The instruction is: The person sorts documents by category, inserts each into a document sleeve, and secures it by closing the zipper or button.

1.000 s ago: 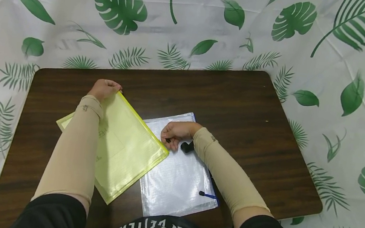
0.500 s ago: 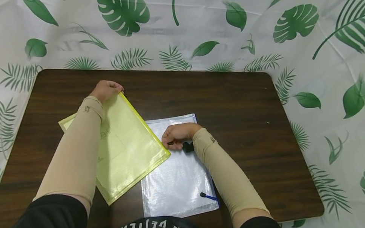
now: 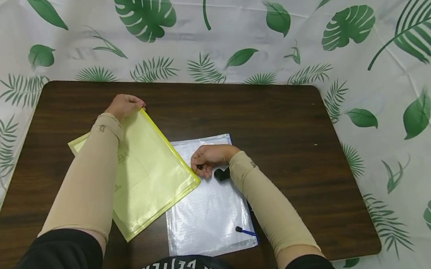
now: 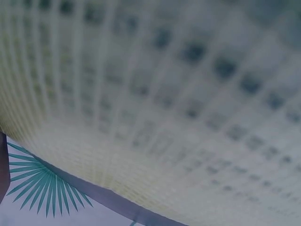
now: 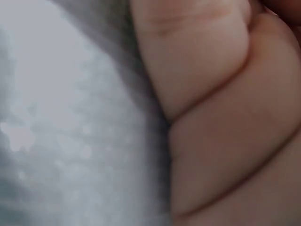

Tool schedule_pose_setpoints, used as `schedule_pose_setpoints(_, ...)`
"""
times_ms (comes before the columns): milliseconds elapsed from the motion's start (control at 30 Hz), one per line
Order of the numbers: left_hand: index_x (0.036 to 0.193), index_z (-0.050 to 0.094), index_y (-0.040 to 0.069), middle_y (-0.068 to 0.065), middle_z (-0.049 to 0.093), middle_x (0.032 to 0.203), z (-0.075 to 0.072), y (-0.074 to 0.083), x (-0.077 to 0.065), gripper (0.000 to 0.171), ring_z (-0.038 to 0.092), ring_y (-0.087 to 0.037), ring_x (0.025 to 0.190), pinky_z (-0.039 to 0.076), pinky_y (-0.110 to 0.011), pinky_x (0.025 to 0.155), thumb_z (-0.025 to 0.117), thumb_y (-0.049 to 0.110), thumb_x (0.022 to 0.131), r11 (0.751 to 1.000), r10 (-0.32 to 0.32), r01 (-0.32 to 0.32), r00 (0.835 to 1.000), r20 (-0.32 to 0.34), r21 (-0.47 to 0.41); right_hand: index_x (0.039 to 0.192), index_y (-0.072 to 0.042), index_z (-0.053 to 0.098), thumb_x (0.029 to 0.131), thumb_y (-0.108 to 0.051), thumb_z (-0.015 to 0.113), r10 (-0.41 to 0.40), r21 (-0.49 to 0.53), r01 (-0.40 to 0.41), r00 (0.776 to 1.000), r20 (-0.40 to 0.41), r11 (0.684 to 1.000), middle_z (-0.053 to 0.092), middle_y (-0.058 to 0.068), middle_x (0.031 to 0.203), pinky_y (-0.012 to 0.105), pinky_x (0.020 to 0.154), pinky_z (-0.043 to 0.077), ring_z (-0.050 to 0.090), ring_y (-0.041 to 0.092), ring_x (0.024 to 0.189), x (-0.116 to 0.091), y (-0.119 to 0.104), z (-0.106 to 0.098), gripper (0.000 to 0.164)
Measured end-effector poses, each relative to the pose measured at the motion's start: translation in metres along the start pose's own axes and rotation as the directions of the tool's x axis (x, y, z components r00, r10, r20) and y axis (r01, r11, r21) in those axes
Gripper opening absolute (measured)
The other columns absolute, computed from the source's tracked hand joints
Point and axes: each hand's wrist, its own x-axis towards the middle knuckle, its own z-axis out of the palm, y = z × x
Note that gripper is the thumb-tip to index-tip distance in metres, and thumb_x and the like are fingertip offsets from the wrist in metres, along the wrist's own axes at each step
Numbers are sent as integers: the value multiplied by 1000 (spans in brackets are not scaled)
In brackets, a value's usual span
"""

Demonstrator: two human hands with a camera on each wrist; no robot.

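Observation:
A yellow mesh zip pouch (image 3: pixel 154 176) lies slanted across the left-middle of the table in the head view. My left hand (image 3: pixel 124 106) pinches its far corner at the end of the yellow zipper edge. My right hand (image 3: pixel 209 158), fingers curled, pinches a small black zipper pull (image 3: pixel 200 166) near the pouch's right corner. Under that corner lies a clear mesh pouch (image 3: pixel 209 214) with a blue edge. Blurred mesh (image 4: pixel 155 117) fills the left wrist view. The right wrist view shows curled fingers (image 5: pixel 225 122) beside pale mesh; the pull is hidden there.
A blue zipper pull with a black tip (image 3: pixel 245 231) lies on the clear pouch near its right edge. The dark wooden table (image 3: pixel 288 130) reaches back to a leaf-patterned curtain (image 3: pixel 220 32). A black wrist camera (image 3: pixel 222 174) sits under the right wrist.
My right hand's fingers shift slightly near the pouch's right corner, and the black pull shows more clearly than half a second ago. My left hand stays at the far corner.

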Motion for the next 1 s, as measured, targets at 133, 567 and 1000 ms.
schedule_pose_setpoints(133,119,63,1,16,68,81,-1,2,-1,36,58,-5,85,45,-19,73,57,29,98,1000,4,-4,1000,7,-16,83,6,58,102,-8,40,-12,9,12,1000,-5,1000,61,12,67,28,50,49,58,17,51,-2,1,0,30)
schedule_pose_setpoints(567,121,62,0,15,69,86,0,-1,-2,38,56,-8,91,44,-21,77,55,30,98,1000,22,-22,1000,22,11,78,4,56,102,-6,37,27,-9,-27,1000,-11,1000,57,9,58,26,46,47,57,16,46,-16,9,0,32)
schedule_pose_setpoints(1000,121,62,-1,16,68,85,-1,-1,-1,38,57,-9,89,45,-21,75,54,29,99,999,19,-20,1000,17,39,77,3,57,102,-5,37,28,-27,-28,1000,-6,999,55,7,55,24,43,42,52,14,43,-18,12,2,32)
